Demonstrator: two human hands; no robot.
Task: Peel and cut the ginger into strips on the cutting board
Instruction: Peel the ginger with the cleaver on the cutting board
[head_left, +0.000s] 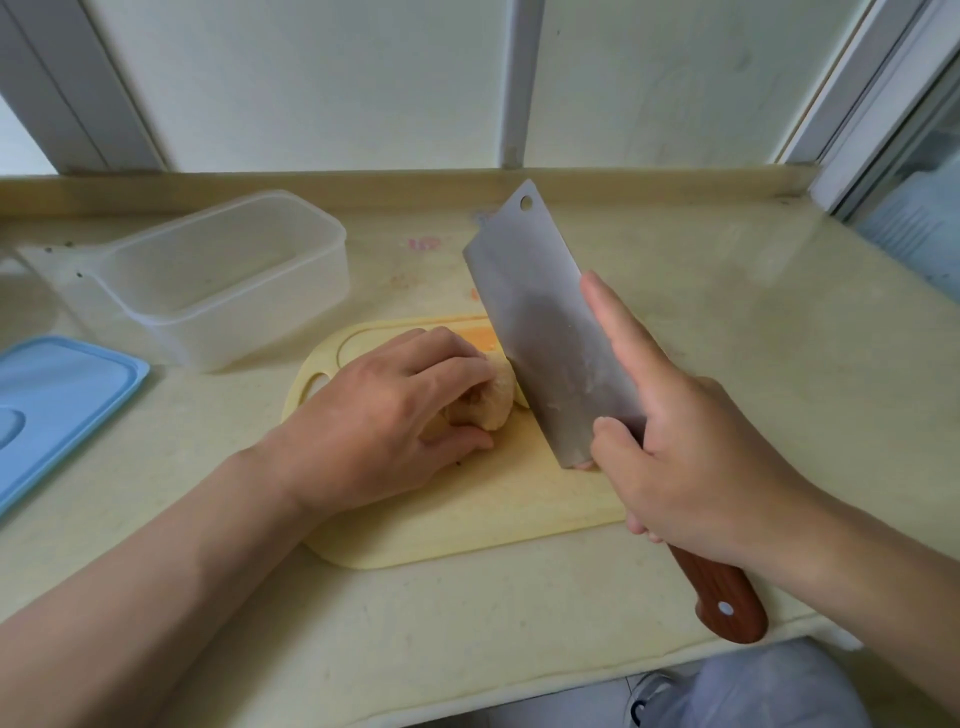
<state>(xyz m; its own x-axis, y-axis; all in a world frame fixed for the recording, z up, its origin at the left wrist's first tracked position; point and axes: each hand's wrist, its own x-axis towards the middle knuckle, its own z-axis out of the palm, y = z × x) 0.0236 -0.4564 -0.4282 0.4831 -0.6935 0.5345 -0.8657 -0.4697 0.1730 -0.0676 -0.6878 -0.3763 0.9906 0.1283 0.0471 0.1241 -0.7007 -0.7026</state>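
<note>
Counter (727, 322) carries the cutting board (467, 519) at near centre, within reach of both hands. A clear tub (208, 280) stands far left with its blue lid (57, 405) beside it, likely for the strips.

The cleaver (540, 332) stands edge-down. The right hand (691, 467) wraps its handle, forefinger laid along the blade for steadiness. The left hand (384, 415) curls over the ginger (498, 395), pinning it to the board against the blade's left face.

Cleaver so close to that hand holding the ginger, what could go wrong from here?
The cleaver stands right beside the left hand, whose fingers curl over the ginger; a slip could nick them. The ginger looks rounded, so it may roll on the cutting board under pressure. The right hand stretches one finger along the blade, perhaps weakening its grip.
</note>
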